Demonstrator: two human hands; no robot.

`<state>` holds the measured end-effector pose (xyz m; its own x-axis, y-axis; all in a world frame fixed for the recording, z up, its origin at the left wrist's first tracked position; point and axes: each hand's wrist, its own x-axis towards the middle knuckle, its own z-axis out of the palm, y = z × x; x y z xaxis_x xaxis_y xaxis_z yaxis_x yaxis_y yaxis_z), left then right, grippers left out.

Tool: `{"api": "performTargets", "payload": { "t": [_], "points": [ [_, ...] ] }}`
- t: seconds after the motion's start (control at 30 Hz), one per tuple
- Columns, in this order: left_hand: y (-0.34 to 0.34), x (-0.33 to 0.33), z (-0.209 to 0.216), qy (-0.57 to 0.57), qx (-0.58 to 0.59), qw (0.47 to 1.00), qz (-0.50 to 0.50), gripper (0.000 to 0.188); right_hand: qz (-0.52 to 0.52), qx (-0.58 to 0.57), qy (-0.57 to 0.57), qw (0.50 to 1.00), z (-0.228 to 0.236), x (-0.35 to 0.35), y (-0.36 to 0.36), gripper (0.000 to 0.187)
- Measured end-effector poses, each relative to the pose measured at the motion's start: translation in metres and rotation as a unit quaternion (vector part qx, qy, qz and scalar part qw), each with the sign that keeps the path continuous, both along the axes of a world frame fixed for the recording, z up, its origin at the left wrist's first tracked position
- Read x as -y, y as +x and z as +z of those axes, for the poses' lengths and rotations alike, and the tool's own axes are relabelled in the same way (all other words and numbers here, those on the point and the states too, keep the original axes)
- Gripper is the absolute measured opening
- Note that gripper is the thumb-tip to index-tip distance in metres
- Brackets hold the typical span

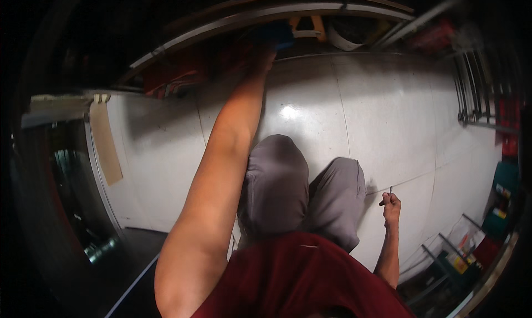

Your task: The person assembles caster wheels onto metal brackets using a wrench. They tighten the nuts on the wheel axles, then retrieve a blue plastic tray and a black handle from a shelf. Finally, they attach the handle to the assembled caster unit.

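My left arm stretches far forward, and my left hand [265,59] is in the shadow under a shelf. It is at a blue object [278,34], whose kind I cannot make out. The fingers are dark and blurred, so their grip does not show. Out to the right, low over the pale floor, my right hand [391,208] is closed. A small dark, thin piece [390,189] sticks up from its fingertips; it looks metallic, but its kind is too small to tell.
Under the shelf edge [266,10] are a yellow frame-like object [308,27], a white bucket [342,38] and red items [169,77]. Metal rack bars [474,91] stand at the right, with green boxes [505,177] below. My bent knees [277,179] are between my arms over the tiled floor [388,107].
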<state>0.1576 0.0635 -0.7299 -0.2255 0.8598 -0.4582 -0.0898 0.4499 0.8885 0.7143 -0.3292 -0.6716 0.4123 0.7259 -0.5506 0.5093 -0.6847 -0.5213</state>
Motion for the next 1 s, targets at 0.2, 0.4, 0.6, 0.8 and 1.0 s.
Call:
{"api": "performTargets", "payload": {
  "t": [0.2, 0.4, 0.6, 0.8, 1.0],
  "points": [
    [-0.02, -0.006, -0.037, 0.088, -0.472, 0.877, 0.029, 0.049, 0.105, -0.073, 0.079, 0.989, -0.018, -0.098, -0.063, 0.029],
    [0.005, -0.008, 0.044, 0.11, -0.596, 0.79, -0.093, 0.044, 0.103, -0.096, 0.008, 0.99, 0.001, -0.099, -0.11, 0.031],
    [-0.01, -0.005, 0.059, 0.151, -0.588, 0.785, -0.128, 0.05, 0.048, -0.13, 0.045, 0.989, -0.015, -0.081, -0.101, 0.033],
    [-0.037, -0.01, 0.049, 0.148, -0.624, 0.736, -0.217, 0.053, 0.077, -0.072, 0.015, 0.994, -0.011, -0.07, -0.113, 0.033],
    [-0.102, 0.032, 0.069, 0.134, -0.654, 0.691, -0.276, 0.056, 0.071, -0.082, 0.02, 0.994, -0.01, -0.071, -0.122, 0.029]
  ]
}}
